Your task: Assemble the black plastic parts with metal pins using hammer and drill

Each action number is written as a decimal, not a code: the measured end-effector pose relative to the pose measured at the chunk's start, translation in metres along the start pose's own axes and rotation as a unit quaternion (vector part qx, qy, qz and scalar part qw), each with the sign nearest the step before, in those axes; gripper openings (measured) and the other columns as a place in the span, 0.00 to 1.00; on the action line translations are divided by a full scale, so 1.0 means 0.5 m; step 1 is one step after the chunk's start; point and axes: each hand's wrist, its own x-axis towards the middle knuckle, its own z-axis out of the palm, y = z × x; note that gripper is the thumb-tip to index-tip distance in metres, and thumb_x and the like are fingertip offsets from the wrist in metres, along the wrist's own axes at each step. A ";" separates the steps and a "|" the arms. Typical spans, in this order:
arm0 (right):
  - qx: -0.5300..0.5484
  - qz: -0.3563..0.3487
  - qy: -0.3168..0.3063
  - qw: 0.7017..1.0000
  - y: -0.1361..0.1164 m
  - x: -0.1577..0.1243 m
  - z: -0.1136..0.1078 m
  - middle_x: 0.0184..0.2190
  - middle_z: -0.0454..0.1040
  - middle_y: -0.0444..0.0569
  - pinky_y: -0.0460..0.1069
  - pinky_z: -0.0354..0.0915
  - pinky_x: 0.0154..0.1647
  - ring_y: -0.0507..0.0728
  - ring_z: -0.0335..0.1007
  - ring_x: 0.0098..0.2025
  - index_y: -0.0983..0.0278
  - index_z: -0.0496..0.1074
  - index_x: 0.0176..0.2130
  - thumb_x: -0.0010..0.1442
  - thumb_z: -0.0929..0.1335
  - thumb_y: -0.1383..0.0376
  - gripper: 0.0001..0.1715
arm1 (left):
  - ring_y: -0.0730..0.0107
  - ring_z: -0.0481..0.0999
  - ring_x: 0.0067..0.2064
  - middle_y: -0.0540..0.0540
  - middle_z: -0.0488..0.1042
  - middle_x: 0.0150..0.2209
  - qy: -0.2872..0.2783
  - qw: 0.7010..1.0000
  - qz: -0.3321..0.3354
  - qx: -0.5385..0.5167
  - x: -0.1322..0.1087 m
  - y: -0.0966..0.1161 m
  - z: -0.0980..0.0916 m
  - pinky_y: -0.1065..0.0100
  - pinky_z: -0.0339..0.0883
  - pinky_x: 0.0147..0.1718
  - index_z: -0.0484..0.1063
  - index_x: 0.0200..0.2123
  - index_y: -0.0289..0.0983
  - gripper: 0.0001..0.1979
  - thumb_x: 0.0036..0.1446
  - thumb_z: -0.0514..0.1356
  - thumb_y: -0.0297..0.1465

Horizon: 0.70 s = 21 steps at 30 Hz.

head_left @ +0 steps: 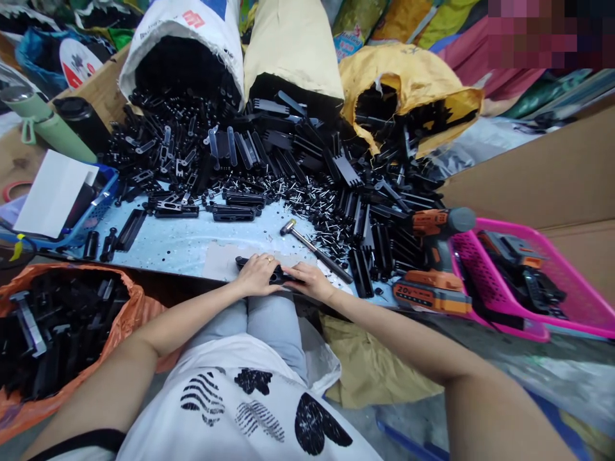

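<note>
A long black plastic part [277, 276] lies level at the front edge of the table, with both hands on it. My left hand [259, 274] is closed over its left portion, fingers wrapped round it. Just to the right, my right hand [308, 280] grips the other end, its fingertips near the left hand. The fingers and palms hide much of the part. Under them is a pale flat sheet [218, 256]. Beyond the right hand rests a hammer [314, 248], its head pointing to the far left.
Black parts [283, 150] and loose screws [307, 198] heap across the back. An orange cordless drill [435, 262] stands at right by a pink basket [576, 256]. At left are a blue basket [103, 202] and an orange sack [139, 301] of black parts.
</note>
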 end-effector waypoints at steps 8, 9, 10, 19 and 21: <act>-0.014 0.119 0.073 0.990 -0.041 -0.008 0.031 0.32 0.71 0.50 0.50 0.66 0.36 0.55 0.67 0.35 0.59 0.66 0.56 0.61 0.64 0.57 0.24 | 0.55 0.65 0.48 0.41 0.69 0.43 -0.004 1.000 -0.014 -0.001 -0.005 0.000 0.000 0.59 0.57 0.43 0.65 0.45 0.35 0.20 0.54 0.60 0.41; -0.010 0.106 0.059 0.993 -0.038 -0.009 0.032 0.32 0.71 0.50 0.50 0.67 0.36 0.55 0.67 0.35 0.59 0.65 0.56 0.62 0.64 0.57 0.24 | 0.55 0.65 0.48 0.41 0.69 0.43 -0.004 1.000 -0.007 -0.003 -0.003 -0.002 0.001 0.59 0.57 0.44 0.65 0.45 0.35 0.20 0.53 0.60 0.41; 0.001 0.085 0.034 0.996 -0.033 -0.010 0.030 0.32 0.71 0.50 0.50 0.67 0.36 0.55 0.67 0.35 0.59 0.65 0.56 0.62 0.64 0.57 0.24 | 0.55 0.65 0.48 0.41 0.70 0.43 -0.005 1.000 0.001 -0.006 -0.001 -0.004 0.001 0.59 0.57 0.45 0.66 0.45 0.35 0.20 0.53 0.61 0.41; -0.014 0.081 0.082 0.993 -0.078 0.047 -0.002 0.45 0.71 0.54 0.55 0.66 0.47 0.58 0.67 0.46 0.58 0.63 0.58 0.63 0.63 0.58 0.25 | 0.56 0.67 0.51 0.38 0.71 0.45 0.120 0.991 -0.061 0.003 -0.081 0.015 -0.020 0.57 0.58 0.49 0.69 0.45 0.35 0.17 0.59 0.54 0.40; -0.006 0.070 0.105 0.992 -0.112 0.100 0.018 0.49 0.69 0.55 0.55 0.64 0.50 0.59 0.66 0.50 0.59 0.61 0.59 0.64 0.61 0.59 0.25 | 0.55 0.71 0.46 0.37 0.74 0.38 0.132 0.970 -0.205 0.024 -0.110 0.026 -0.020 0.58 0.61 0.45 0.73 0.37 0.34 0.17 0.60 0.51 0.40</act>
